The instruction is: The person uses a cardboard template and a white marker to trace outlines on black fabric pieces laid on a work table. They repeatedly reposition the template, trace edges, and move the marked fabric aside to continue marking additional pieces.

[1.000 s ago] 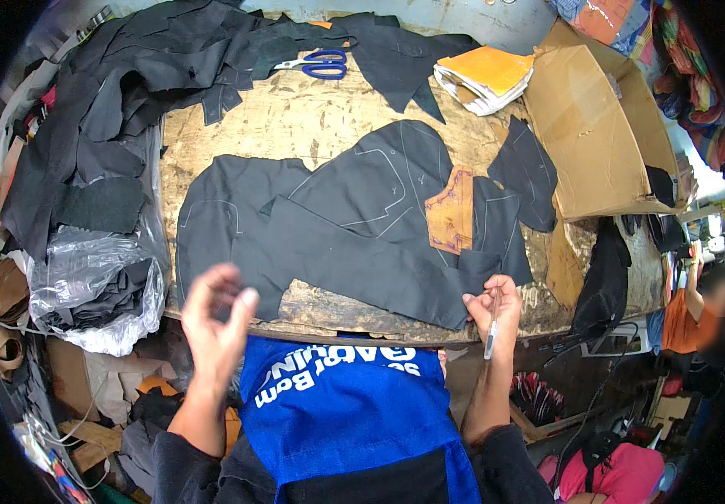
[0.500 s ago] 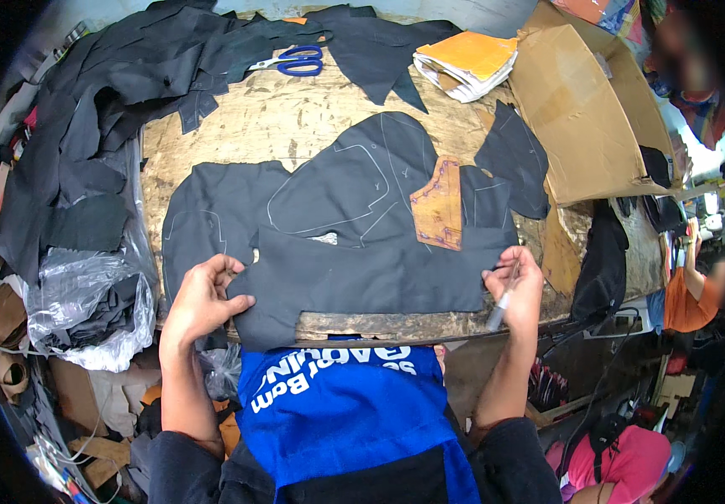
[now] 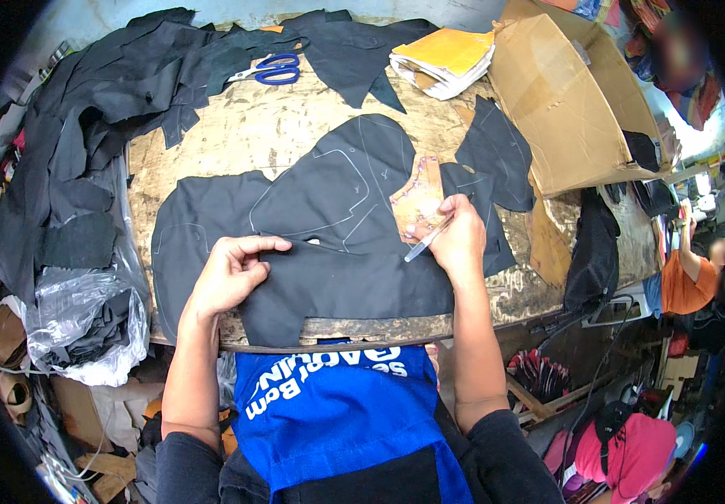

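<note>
A long piece of black leather [image 3: 354, 290] lies across the near part of the table, its lower left corner at the front edge. My left hand [image 3: 232, 273] rests on its left part, index finger stretched along the upper edge and thumb apart. In my right hand [image 3: 459, 235] is a slim pen [image 3: 418, 249], its pale translucent end pointing down and left. Fingers of that hand touch the lower part of a tan pattern piece [image 3: 419, 197] with purplish marks along its rim. Beneath and beyond spreads a larger black leather sheet [image 3: 303, 189] with pale drawn outlines.
Blue-handled scissors [image 3: 278, 70] lie at the back, near heaped black leather [image 3: 118, 101] on the left. A yellow-topped folded stack [image 3: 444, 59] sits beside a cardboard box [image 3: 564, 109]. A plastic bag [image 3: 85, 328] of dark scraps is at left; people appear at far right.
My right hand has moved left and inward with the pen, from the leather's right end to the pattern piece. My left hand has shifted right, its fingers now over the leather's upper edge.
</note>
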`<move>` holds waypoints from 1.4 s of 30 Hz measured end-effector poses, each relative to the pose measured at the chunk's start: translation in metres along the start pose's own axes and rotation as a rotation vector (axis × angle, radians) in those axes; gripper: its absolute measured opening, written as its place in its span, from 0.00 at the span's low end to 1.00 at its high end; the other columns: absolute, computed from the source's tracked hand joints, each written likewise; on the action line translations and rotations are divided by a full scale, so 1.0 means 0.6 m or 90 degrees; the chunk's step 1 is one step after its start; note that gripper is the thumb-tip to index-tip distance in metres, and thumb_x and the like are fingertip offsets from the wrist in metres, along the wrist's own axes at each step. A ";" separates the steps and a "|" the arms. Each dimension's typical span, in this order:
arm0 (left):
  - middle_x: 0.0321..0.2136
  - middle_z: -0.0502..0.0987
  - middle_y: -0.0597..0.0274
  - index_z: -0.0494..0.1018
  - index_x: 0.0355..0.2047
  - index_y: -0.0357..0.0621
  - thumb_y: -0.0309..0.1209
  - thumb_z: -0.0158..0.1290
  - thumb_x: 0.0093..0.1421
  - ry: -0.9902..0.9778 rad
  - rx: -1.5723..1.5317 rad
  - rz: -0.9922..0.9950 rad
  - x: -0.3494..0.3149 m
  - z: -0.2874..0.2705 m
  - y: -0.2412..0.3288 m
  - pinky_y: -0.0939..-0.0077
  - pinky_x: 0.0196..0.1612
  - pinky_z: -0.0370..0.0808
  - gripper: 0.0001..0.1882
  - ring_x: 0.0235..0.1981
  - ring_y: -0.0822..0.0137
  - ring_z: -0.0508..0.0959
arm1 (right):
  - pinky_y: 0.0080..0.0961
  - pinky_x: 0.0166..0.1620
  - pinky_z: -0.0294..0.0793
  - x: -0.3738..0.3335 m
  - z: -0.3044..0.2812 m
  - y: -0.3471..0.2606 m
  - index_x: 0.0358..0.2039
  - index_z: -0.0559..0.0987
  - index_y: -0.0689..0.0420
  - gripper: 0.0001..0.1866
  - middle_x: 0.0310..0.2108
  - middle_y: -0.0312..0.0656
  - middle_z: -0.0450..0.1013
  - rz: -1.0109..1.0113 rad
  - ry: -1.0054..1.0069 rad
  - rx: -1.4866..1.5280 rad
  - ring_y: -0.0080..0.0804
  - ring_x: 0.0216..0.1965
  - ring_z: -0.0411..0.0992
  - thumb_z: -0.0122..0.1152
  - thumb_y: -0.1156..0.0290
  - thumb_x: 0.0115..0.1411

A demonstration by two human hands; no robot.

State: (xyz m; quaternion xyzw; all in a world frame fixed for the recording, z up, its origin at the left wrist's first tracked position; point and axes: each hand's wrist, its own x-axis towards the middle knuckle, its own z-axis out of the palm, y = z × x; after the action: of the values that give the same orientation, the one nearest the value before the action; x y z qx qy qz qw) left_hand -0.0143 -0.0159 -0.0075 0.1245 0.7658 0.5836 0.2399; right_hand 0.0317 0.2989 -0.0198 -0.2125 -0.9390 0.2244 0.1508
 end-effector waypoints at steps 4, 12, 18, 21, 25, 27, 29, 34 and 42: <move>0.21 0.76 0.66 0.79 0.37 0.38 0.16 0.52 0.48 0.111 0.189 0.251 -0.009 -0.015 -0.005 0.82 0.27 0.65 0.15 0.23 0.78 0.67 | 0.18 0.38 0.67 0.010 0.003 0.020 0.31 0.67 0.59 0.18 0.31 0.34 0.66 -0.036 0.125 0.472 0.21 0.33 0.65 0.64 0.88 0.43; 0.50 0.73 0.50 0.74 0.46 0.39 0.22 0.56 0.48 0.146 0.454 0.158 -0.042 -0.058 -0.018 0.70 0.46 0.71 0.22 0.37 0.57 0.76 | 0.18 0.40 0.72 -0.029 0.015 0.011 0.37 0.67 0.59 0.18 0.32 0.35 0.68 0.046 0.096 0.842 0.22 0.34 0.70 0.66 0.84 0.50; 0.44 0.77 0.49 0.76 0.42 0.38 0.28 0.65 0.42 0.314 0.345 0.204 -0.034 -0.035 -0.064 0.66 0.51 0.68 0.24 0.45 0.54 0.75 | 0.14 0.36 0.65 -0.025 0.087 0.013 0.34 0.68 0.60 0.14 0.29 0.33 0.65 -0.019 0.128 0.599 0.16 0.32 0.63 0.65 0.82 0.52; 0.42 0.78 0.52 0.77 0.40 0.39 0.30 0.66 0.41 0.327 0.376 0.234 0.002 -0.053 -0.074 0.66 0.50 0.68 0.23 0.44 0.55 0.76 | 0.14 0.37 0.65 0.018 0.100 0.009 0.34 0.69 0.60 0.13 0.29 0.32 0.65 -0.050 0.097 0.611 0.17 0.32 0.63 0.64 0.81 0.52; 0.41 0.78 0.51 0.77 0.41 0.38 0.29 0.66 0.41 0.335 0.488 0.215 0.071 -0.095 -0.070 0.68 0.51 0.68 0.24 0.44 0.55 0.76 | 0.15 0.38 0.65 0.102 0.125 -0.012 0.34 0.69 0.60 0.12 0.29 0.33 0.65 -0.068 0.113 0.593 0.17 0.32 0.62 0.64 0.82 0.52; 0.41 0.78 0.50 0.77 0.41 0.38 0.30 0.66 0.40 0.324 0.429 0.288 0.117 -0.116 -0.062 0.68 0.51 0.68 0.24 0.44 0.55 0.76 | 0.15 0.38 0.65 0.155 0.148 -0.027 0.34 0.69 0.60 0.12 0.29 0.32 0.65 -0.031 0.118 0.637 0.17 0.32 0.62 0.64 0.81 0.52; 0.41 0.78 0.49 0.77 0.42 0.39 0.30 0.66 0.41 0.324 0.458 0.276 0.155 -0.135 -0.052 0.67 0.50 0.69 0.24 0.43 0.55 0.76 | 0.14 0.38 0.64 0.194 0.166 -0.036 0.34 0.69 0.61 0.13 0.29 0.33 0.66 -0.068 0.166 0.664 0.18 0.32 0.63 0.65 0.80 0.53; 0.44 0.77 0.50 0.75 0.45 0.40 0.28 0.65 0.44 0.311 0.420 0.275 0.178 -0.146 -0.031 0.70 0.51 0.69 0.25 0.45 0.55 0.76 | 0.15 0.35 0.66 0.203 0.175 -0.029 0.35 0.69 0.61 0.13 0.28 0.34 0.68 -0.116 0.167 0.661 0.18 0.30 0.64 0.65 0.78 0.53; 0.48 0.73 0.59 0.73 0.48 0.33 0.17 0.58 0.44 0.126 0.142 0.060 0.013 -0.155 -0.052 0.80 0.52 0.64 0.27 0.44 0.73 0.72 | 0.18 0.40 0.70 0.051 0.079 0.024 0.41 0.70 0.62 0.16 0.36 0.39 0.70 0.100 0.102 0.804 0.22 0.36 0.69 0.62 0.83 0.53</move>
State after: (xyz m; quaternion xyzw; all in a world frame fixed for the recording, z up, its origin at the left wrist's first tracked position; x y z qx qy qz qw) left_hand -0.0661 -0.0990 -0.0202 0.1281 0.8390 0.5148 0.1206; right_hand -0.0077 0.3080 -0.0614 -0.1666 -0.5935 0.7282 0.2995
